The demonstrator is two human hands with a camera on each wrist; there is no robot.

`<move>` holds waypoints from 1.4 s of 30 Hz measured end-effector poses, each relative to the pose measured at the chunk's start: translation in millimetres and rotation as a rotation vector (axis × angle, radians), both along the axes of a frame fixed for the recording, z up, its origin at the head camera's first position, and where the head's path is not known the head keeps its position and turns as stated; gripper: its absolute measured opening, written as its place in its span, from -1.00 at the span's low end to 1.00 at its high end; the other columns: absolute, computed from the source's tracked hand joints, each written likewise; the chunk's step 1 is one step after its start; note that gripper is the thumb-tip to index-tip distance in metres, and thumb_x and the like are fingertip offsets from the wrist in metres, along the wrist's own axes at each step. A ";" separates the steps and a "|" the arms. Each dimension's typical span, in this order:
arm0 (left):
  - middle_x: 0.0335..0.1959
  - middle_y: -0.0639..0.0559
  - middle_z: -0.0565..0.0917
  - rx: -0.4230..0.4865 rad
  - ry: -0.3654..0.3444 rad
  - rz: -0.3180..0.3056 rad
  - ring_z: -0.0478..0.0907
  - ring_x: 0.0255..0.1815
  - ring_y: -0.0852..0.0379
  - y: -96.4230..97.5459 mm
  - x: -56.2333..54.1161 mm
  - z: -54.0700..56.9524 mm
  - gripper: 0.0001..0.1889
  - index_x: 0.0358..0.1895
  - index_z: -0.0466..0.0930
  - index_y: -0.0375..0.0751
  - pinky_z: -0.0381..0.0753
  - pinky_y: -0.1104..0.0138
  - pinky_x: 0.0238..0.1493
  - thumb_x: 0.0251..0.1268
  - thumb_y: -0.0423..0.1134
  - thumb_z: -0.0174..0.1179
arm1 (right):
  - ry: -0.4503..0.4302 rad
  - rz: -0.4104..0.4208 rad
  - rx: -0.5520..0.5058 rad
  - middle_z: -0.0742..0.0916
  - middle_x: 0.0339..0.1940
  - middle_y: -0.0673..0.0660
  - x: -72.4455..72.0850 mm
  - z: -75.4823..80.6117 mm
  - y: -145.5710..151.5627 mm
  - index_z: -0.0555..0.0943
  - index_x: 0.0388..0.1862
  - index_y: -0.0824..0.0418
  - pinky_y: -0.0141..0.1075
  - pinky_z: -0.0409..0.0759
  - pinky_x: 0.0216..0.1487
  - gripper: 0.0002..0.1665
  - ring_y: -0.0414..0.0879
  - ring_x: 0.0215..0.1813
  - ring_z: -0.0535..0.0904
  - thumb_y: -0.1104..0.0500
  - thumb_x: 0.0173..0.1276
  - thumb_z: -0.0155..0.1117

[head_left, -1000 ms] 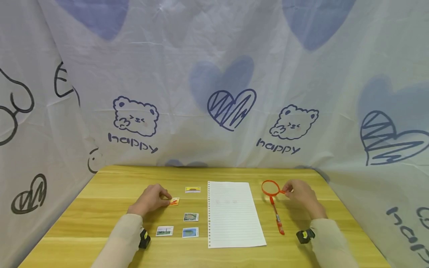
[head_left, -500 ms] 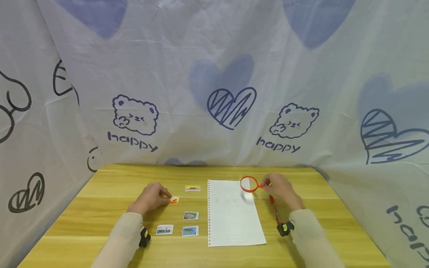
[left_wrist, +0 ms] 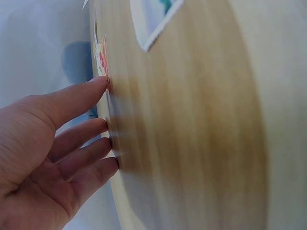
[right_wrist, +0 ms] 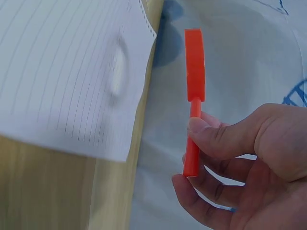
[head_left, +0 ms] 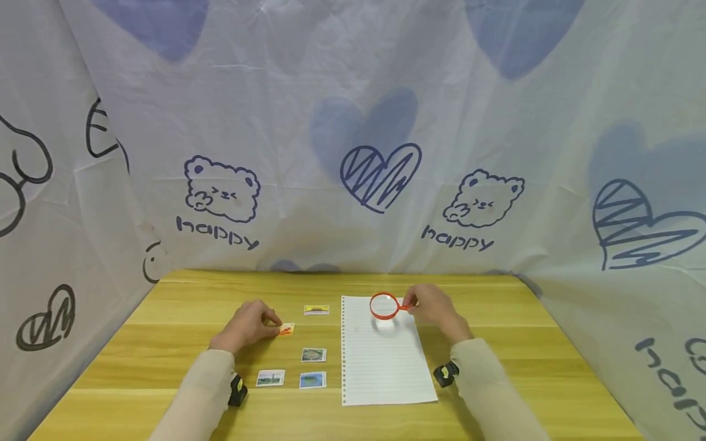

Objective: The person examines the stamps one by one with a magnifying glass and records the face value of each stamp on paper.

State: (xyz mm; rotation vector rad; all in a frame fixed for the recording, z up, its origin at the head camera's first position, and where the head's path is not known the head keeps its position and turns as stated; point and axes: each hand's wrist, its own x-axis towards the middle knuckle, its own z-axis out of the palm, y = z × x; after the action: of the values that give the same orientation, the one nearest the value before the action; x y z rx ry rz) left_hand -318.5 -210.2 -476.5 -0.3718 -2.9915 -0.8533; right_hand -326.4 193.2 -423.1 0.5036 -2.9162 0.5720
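Observation:
My left hand (head_left: 248, 327) rests on the table, thumb and forefinger pinching the left edge of a small yellow-and-red stamp (head_left: 287, 329). In the left wrist view the thumb covers part of that stamp (left_wrist: 102, 60), while the other fingertips touch the tabletop. My right hand (head_left: 432, 306) holds a red-rimmed magnifying glass (head_left: 384, 318) by its handle, thumb against fingers. The lens is over the upper part of a lined sheet of paper (head_left: 386, 373); the right wrist view shows the rim (right_wrist: 194, 64) edge-on, raised off the sheet, with a shadow on the paper.
Between the left hand and the paper lie more stamps: a yellow one (head_left: 317, 310), a green-brown one (head_left: 314, 354), a blue one (head_left: 312, 380) and a landscape one (head_left: 270, 378). Printed cloth (head_left: 309, 233) hangs behind the wooden table (head_left: 149, 367).
My right hand has carried the magnifying glass leftward from beside the paper to over it. The red pen seen earlier is now hidden by the right arm. My left hand has stayed at the stamp.

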 end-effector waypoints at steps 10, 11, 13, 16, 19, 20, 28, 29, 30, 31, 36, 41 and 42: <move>0.12 -0.32 0.75 0.005 -0.010 -0.001 0.65 0.21 -0.31 0.2 1.9 0.6 -0.88 -0.19 0.86 -0.16 0.56 -0.17 0.30 0.21 -0.33 0.47 | 0.000 0.034 0.005 0.75 -0.40 0.06 -0.7 -5.5 -35.1 0.72 -0.40 0.19 -0.22 0.58 -0.19 -0.84 -0.13 -0.32 0.55 0.44 0.19 0.44; 0.12 -0.32 0.75 0.006 -0.010 -0.001 0.65 0.21 -0.31 0.3 2.0 0.8 -0.88 -0.19 0.86 -0.17 0.55 -0.17 0.30 0.21 -0.33 0.47 | -0.002 0.039 0.003 0.75 -0.40 0.07 -0.8 -6.1 -38.3 0.72 -0.40 0.19 -0.22 0.58 -0.18 -0.84 -0.13 -0.31 0.56 0.43 0.19 0.45; 0.13 -0.33 0.74 0.006 -0.010 -0.001 0.64 0.21 -0.32 0.4 2.3 1.0 -0.88 -0.18 0.86 -0.17 0.55 -0.18 0.30 0.21 -0.33 0.47 | -0.005 0.049 0.000 0.76 -0.39 0.06 -0.9 -6.6 -44.5 0.72 -0.41 0.19 -0.22 0.59 -0.19 -0.84 -0.14 -0.32 0.56 0.44 0.19 0.45; 0.14 -0.33 0.73 0.010 -0.016 0.007 0.64 0.23 -0.32 0.5 2.2 0.8 -0.88 -0.18 0.86 -0.17 0.55 -0.17 0.32 0.22 -0.33 0.47 | -0.016 0.059 -0.008 0.77 -0.38 0.06 -1.6 -7.4 -53.5 0.72 -0.41 0.18 -0.21 0.59 -0.19 -0.83 -0.14 -0.32 0.57 0.43 0.20 0.45; 0.15 -0.33 0.73 0.009 -0.021 0.007 0.63 0.25 -0.32 0.7 1.6 0.5 -0.88 -0.18 0.86 -0.16 0.54 -0.17 0.33 0.23 -0.32 0.46 | -0.041 0.067 -0.014 0.77 -0.37 0.04 -2.7 -7.8 -61.9 0.72 -0.40 0.16 -0.21 0.59 -0.18 -0.84 -0.15 -0.31 0.57 0.41 0.23 0.45; 0.16 -0.32 0.73 0.011 -0.024 0.011 0.62 0.26 -0.32 0.7 1.3 0.4 -0.88 -0.17 0.86 -0.16 0.53 -0.17 0.34 0.23 -0.32 0.46 | -0.045 0.071 -0.017 0.77 -0.37 0.04 -3.3 -8.0 -64.6 0.72 -0.40 0.16 -0.21 0.59 -0.18 -0.84 -0.14 -0.31 0.57 0.41 0.23 0.45; 0.15 -0.33 0.73 0.011 -0.015 0.001 0.63 0.25 -0.32 -0.4 1.8 0.0 -0.88 -0.18 0.86 -0.16 0.54 -0.17 0.32 0.22 -0.33 0.47 | -0.036 0.146 -0.036 0.77 -0.38 0.05 -4.6 -11.4 -84.8 0.72 -0.40 0.17 -0.26 0.59 -0.22 -0.86 -0.15 -0.32 0.57 0.40 0.22 0.47; 0.16 -0.33 0.73 0.016 -0.019 0.005 0.62 0.26 -0.32 -0.4 2.0 0.1 -0.87 -0.18 0.86 -0.16 0.54 -0.17 0.33 0.22 -0.33 0.46 | -0.036 0.153 -0.038 0.77 -0.38 0.06 -4.3 -11.9 -87.5 0.72 -0.40 0.18 -0.26 0.58 -0.22 -0.86 -0.15 -0.32 0.57 0.39 0.22 0.47; 0.16 -0.33 0.72 0.017 -0.021 0.006 0.62 0.26 -0.32 -0.4 2.2 0.2 -0.87 -0.18 0.86 -0.16 0.54 -0.17 0.33 0.22 -0.33 0.46 | -0.036 0.158 -0.037 0.77 -0.39 0.05 -4.2 -12.8 -90.0 0.72 -0.40 0.18 -0.27 0.57 -0.23 -0.86 -0.15 -0.33 0.56 0.39 0.22 0.47; 0.17 -0.34 0.72 0.017 -0.021 0.003 0.62 0.26 -0.33 -0.3 2.4 0.5 -0.87 -0.17 0.86 -0.16 0.54 -0.17 0.33 0.23 -0.33 0.46 | -0.040 0.160 -0.036 0.76 -0.39 0.05 -3.9 -13.5 -92.6 0.72 -0.40 0.18 -0.28 0.56 -0.24 -0.87 -0.16 -0.32 0.55 0.39 0.22 0.46; 0.15 -0.34 0.72 0.023 -0.016 -0.005 0.63 0.25 -0.33 -0.1 3.4 0.8 -0.87 -0.17 0.86 -0.17 0.55 -0.17 0.31 0.22 -0.33 0.46 | -0.056 0.155 -0.040 0.75 -0.39 0.03 -2.9 -15.6 -104.3 0.72 -0.39 0.16 -0.29 0.53 -0.25 -0.87 -0.17 -0.32 0.54 0.37 0.24 0.46; 0.12 -0.34 0.74 0.021 0.001 -0.015 0.65 0.20 -0.31 -0.8 2.7 1.2 -0.88 -0.19 0.86 -0.17 0.58 -0.15 0.27 0.21 -0.33 0.47 | -0.054 0.152 -0.037 0.76 -0.38 0.03 -3.2 -15.1 -114.9 0.72 -0.38 0.13 -0.28 0.53 -0.25 -0.85 -0.17 -0.32 0.54 0.38 0.25 0.44; 0.12 -0.34 0.74 0.019 0.005 -0.016 0.66 0.19 -0.31 -0.9 2.2 0.9 -0.88 -0.19 0.86 -0.17 0.59 -0.15 0.26 0.20 -0.33 0.48 | -0.055 0.154 -0.037 0.77 -0.37 0.03 -3.2 -14.9 -117.2 0.72 -0.38 0.13 -0.28 0.53 -0.26 -0.85 -0.17 -0.31 0.55 0.38 0.26 0.43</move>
State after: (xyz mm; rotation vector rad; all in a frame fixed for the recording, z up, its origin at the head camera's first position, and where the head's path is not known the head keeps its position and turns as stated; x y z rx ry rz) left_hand -316.3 -211.1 -475.6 -0.3980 -2.9773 -0.8796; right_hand -329.6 76.0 -438.0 0.7235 -2.9299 0.6677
